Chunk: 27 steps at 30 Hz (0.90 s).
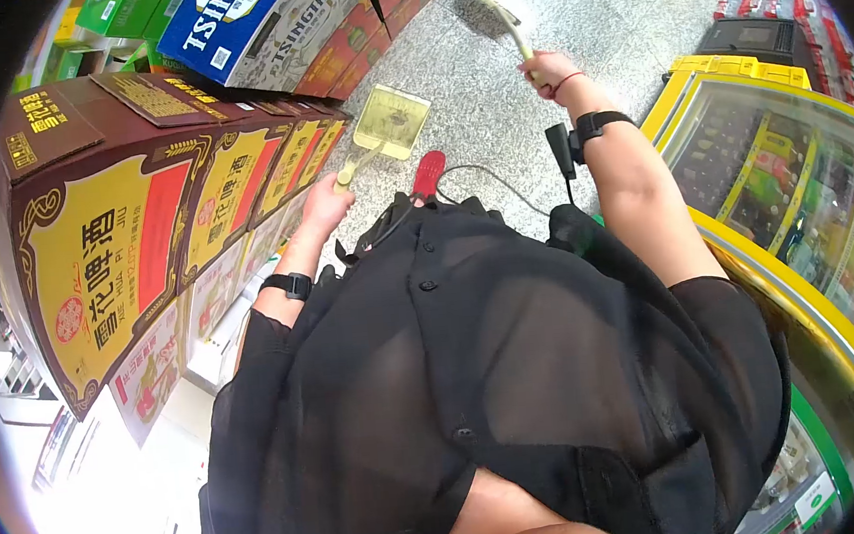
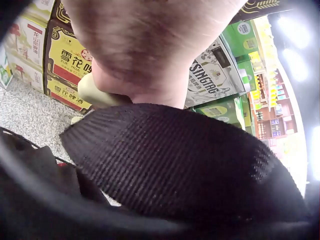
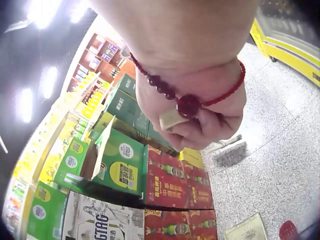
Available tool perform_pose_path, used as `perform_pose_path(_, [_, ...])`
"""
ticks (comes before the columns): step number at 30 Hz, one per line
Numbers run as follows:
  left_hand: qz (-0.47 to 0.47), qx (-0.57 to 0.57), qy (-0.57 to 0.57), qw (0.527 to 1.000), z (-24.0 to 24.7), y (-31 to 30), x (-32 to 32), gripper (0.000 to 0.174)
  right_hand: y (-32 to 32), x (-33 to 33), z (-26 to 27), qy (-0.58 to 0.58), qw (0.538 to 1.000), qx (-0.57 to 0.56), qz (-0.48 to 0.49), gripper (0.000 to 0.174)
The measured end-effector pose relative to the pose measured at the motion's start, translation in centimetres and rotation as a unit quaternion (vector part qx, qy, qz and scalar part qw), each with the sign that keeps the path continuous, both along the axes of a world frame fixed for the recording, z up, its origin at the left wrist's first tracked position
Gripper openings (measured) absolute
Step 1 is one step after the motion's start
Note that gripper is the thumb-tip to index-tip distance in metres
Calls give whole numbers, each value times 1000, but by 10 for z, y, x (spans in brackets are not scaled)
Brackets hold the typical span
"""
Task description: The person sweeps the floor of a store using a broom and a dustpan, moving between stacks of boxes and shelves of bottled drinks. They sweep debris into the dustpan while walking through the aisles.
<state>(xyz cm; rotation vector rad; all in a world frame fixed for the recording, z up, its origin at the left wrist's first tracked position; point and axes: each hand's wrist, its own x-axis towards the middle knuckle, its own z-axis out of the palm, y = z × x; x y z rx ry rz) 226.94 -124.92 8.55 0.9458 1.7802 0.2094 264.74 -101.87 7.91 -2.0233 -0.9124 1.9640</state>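
Observation:
My left hand (image 1: 323, 207) grips the pale yellow handle of a dustpan (image 1: 420, 127), its tray low over the floor with dark debris showing inside. Part of that handle (image 2: 94, 94) shows beside the hand in the left wrist view. Stretched out forward and to the right, my right hand (image 1: 556, 72) holds a brush (image 1: 511, 29) by its pale handle. The brush's grey bristles (image 3: 231, 154) are seen against the floor beyond the fingers in the right wrist view. Brush and dustpan are well apart, the brush farther forward.
Stacked beer cartons (image 1: 108, 232) line the left side, with a blue Tsingtao carton (image 1: 228, 27) farther ahead. A yellow-framed glass-topped freezer (image 1: 760, 165) stands on the right. Between them runs a speckled floor (image 1: 477, 133). A red shoe (image 1: 429, 173) and a dark cable (image 1: 500, 173) show below me.

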Motion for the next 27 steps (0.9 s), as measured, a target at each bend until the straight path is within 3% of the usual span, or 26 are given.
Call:
perform_pose_path(4, [-1, 5, -11, 1000, -2, 6, 2, 29, -36, -5, 4, -90, 974, -31, 204, 19])
perform_pose_path(5, [-2, 2, -13, 1000, 3, 10, 4, 29, -52, 8, -25, -87, 969, 15, 232, 24])
perform_pose_path(7, [-12, 0, -17, 1000, 6, 17, 7, 29, -82, 16, -24, -133, 934, 48, 329, 52])
perform_pose_path(10, [-24, 8, -29, 999, -1, 24, 9, 29, -126, 32, 4, -93, 967, -33, 234, 72])
perform_pose_path(13, [-28, -1, -44, 999, -16, 31, 10, 30, -158, 57, 25, -36, 987, -44, 152, 67])
perform_pose_path(16, [-7, 19, -67, 998, -33, 46, 11, 33, -194, 80, 59, 84, 992, -98, -19, 59])
perform_pose_path(17, [-18, 15, -67, 997, -38, 52, 9, 34, -223, 107, 14, 109, 992, -49, -34, 64])
perform_pose_path(19, [0, 22, -106, 994, -46, 63, 13, 32, -244, 113, 47, 58, 997, -35, -34, 62])
perform_pose_path(20, [-29, 20, -75, 997, -29, 73, 24, 29, -252, 108, 76, 130, 980, -57, -142, 59])
perform_pose_path(21, [-8, 27, -93, 995, -15, 79, 37, 26, -268, 116, 74, 130, 978, -57, -154, 59])
perform_pose_path(23, [-43, 6, -59, 997, -21, 92, 46, 28, -298, 133, 63, 199, 929, -4, -314, 58])
perform_pose_path(25, [-48, 16, -67, 996, -19, 101, 65, 29, -302, 149, 69, 187, 922, 15, -339, 59])
perform_pose_path(27, [-54, 24, -73, 996, -15, 109, 84, 30, -305, 176, 54, 27, 966, 80, -243, 59])
